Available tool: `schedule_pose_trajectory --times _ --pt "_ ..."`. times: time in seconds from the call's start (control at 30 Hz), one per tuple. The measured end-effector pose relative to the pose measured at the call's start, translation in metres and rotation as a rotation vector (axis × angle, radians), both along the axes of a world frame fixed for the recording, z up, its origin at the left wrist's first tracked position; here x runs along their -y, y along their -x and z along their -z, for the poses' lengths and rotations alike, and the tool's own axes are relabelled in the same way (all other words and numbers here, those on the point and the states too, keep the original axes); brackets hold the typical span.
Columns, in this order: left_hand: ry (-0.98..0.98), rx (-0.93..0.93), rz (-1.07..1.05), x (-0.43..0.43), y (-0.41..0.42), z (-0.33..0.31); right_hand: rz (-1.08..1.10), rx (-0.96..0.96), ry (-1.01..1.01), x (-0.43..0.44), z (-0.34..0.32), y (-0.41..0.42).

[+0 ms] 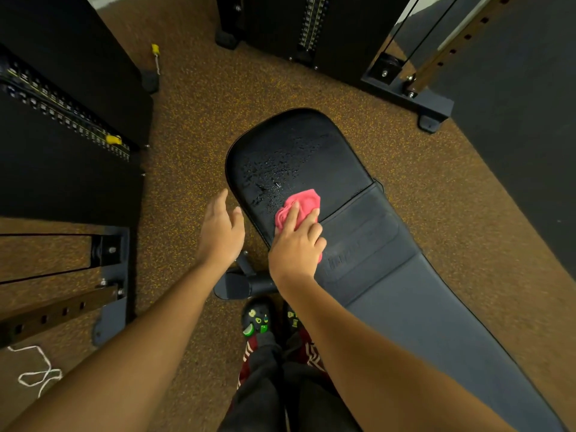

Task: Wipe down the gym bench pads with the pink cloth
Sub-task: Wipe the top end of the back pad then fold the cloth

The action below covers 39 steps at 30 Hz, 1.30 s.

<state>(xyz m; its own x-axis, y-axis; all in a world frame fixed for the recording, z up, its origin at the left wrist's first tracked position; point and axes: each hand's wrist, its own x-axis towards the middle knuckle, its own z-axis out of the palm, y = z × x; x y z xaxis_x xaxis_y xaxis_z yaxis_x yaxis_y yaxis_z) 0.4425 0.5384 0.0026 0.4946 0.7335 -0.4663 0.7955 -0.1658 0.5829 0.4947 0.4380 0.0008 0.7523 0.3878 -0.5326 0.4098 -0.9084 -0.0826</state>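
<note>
A black gym bench runs from the middle of the view to the lower right. Its rounded seat pad [293, 151] is wet with droplets. The long back pad [414, 300] looks dull and dry. My right hand [296, 244] presses the bunched pink cloth [300, 204] flat onto the near edge of the seat pad, close to the seam between the pads. My left hand [221, 229] hovers beside the seat pad's left edge, fingers apart, holding nothing.
Weight-stack machines stand at the left [68, 126] and at the back [299, 29]. A rack upright with a bolted foot [427, 98] is at the back right. The bench's frame foot [240, 285] juts out near my shoes [258, 319]. A white cord [37, 372] lies on the speckled floor.
</note>
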Motion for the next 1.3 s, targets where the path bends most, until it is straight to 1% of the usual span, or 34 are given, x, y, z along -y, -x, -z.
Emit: schedule_pose_trajectory --times 0.07,0.1,0.17,0.23,0.3,0.33,0.37,0.47,0.5,0.53,0.57,0.6,0.67,0.7,0.73,0.77,0.8,0.83,0.87,0.9,1.0,1.03,1.17,1.23,1.3 --pt "-0.045 0.057 -0.052 0.003 0.000 0.000 -0.028 -0.023 -0.033 0.003 -0.003 -0.003" --pt "-0.077 0.096 -0.072 0.005 -0.001 -0.001 -0.019 -0.043 -0.081 0.006 -0.005 -0.005" --pt "-0.113 0.182 -0.084 0.011 -0.005 -0.005 0.069 -0.085 -0.251 0.012 -0.012 -0.009" --pt "-0.090 0.261 -0.065 0.019 -0.013 -0.010 0.248 -0.148 -0.473 0.014 -0.016 -0.015" --pt "-0.035 0.293 -0.001 0.030 -0.022 -0.015 0.513 -0.312 -0.719 0.007 -0.022 -0.021" --pt "-0.002 0.313 0.032 0.035 -0.026 -0.016 0.629 -0.404 -0.805 0.004 -0.026 -0.023" --pt "0.055 0.350 0.043 0.039 -0.030 -0.017 0.725 -0.515 -0.864 0.000 -0.031 -0.027" --pt "0.285 0.483 -0.031 0.045 -0.041 -0.019 0.931 -0.857 -1.019 0.000 -0.035 -0.043" --pt "0.322 0.502 -0.040 0.044 -0.044 -0.020 0.953 -0.899 -1.039 0.002 -0.033 -0.048" --pt "0.352 0.514 -0.038 0.043 -0.046 -0.020 0.932 -0.904 -1.019 0.003 -0.033 -0.052" --pt "0.367 0.514 -0.022 0.041 -0.049 -0.019 0.909 -0.877 -0.958 0.004 -0.035 -0.055" --pt "0.343 0.489 0.004 0.040 -0.051 -0.019 0.868 -0.865 -0.895 0.005 -0.033 -0.058" --pt "0.152 0.393 0.088 0.041 -0.052 -0.019 0.806 -0.805 -0.758 0.012 -0.030 -0.070" --pt "0.034 0.351 0.147 0.043 -0.050 -0.017 0.742 -0.714 -0.714 0.017 -0.034 -0.078" --pt "-0.054 0.323 0.225 0.045 -0.046 -0.015 0.630 -0.592 -0.696 0.023 -0.035 -0.086" --pt "-0.120 0.281 0.341 0.047 -0.041 -0.010 0.535 -0.464 -0.657 0.030 -0.034 -0.096" --pt "-0.189 0.210 0.486 0.049 -0.035 -0.004 0.486 -0.351 -0.606 0.038 -0.031 -0.105" --pt "-0.278 0.138 0.625 0.051 -0.028 0.002 0.479 -0.278 -0.558 0.045 -0.025 -0.112" --pt "-0.356 0.098 0.718 0.050 -0.023 0.009 0.483 -0.224 -0.515 0.050 -0.019 -0.118" --pt "-0.403 0.082 0.757 0.048 -0.020 0.012 0.477 -0.190 -0.476 0.053 -0.011 -0.120" --pt "-0.464 0.043 0.795 0.035 -0.025 0.016 0.414 -0.115 -0.350 0.062 0.003 -0.128" --pt "-0.468 0.022 0.773 0.027 -0.028 0.016 0.390 -0.098 -0.318 0.065 0.006 -0.131" --pt "-0.450 -0.092 0.561 -0.012 -0.042 0.014 0.317 -0.105 -0.253 0.072 0.016 -0.136" --pt "-0.414 -0.084 0.508 -0.011 -0.046 0.012 0.288 -0.088 -0.243 0.073 0.017 -0.134" --pt "-0.372 -0.037 0.509 0.002 -0.043 0.009 0.282 -0.050 -0.237 0.072 0.019 -0.129"
